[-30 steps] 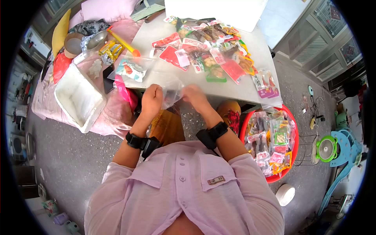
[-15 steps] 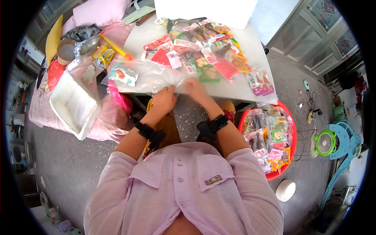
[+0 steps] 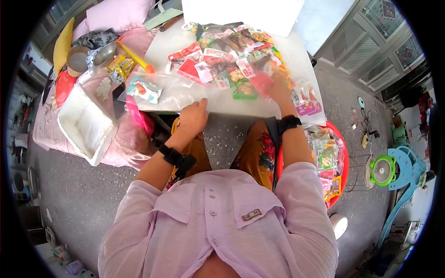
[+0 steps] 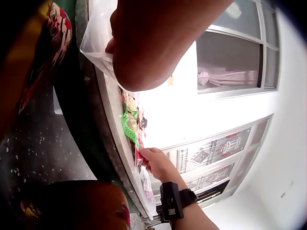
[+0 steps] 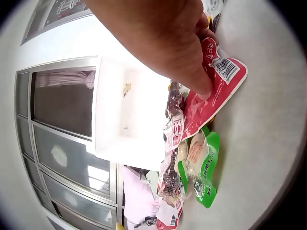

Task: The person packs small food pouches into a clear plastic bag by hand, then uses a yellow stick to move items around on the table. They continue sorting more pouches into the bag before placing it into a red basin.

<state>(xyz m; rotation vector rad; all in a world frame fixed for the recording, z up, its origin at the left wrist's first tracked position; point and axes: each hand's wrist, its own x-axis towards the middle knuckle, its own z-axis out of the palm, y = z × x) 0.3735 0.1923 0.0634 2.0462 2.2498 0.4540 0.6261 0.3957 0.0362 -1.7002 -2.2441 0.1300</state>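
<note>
At the table's near edge my left hand (image 3: 193,116) pinches a clear plastic bag (image 4: 97,33), which lies spread over the tabletop in the head view. My right hand (image 3: 280,90) reaches to the right side of a heap of food packets. There it grips a red packet (image 5: 224,90), thumb flat on the face and fingers at the far edge, partly hidden. A green-edged packet (image 5: 207,170) lies beside it in the right wrist view. Left of the clear bag is a white and blue packet (image 3: 144,90).
A purple-bottomed packet (image 3: 307,109) lies at the table's right corner. Below it on the floor stands a red tub (image 3: 346,153) full of packets. Left, a white foam box (image 3: 85,125) and a yellow tube (image 3: 134,55) lie on pink cloth. A white box (image 3: 243,16) stands behind the heap.
My right hand has left the clear bag and moved right to the red packet. The left hand has shifted slightly right with the bag, which now lies flatter on the table.
</note>
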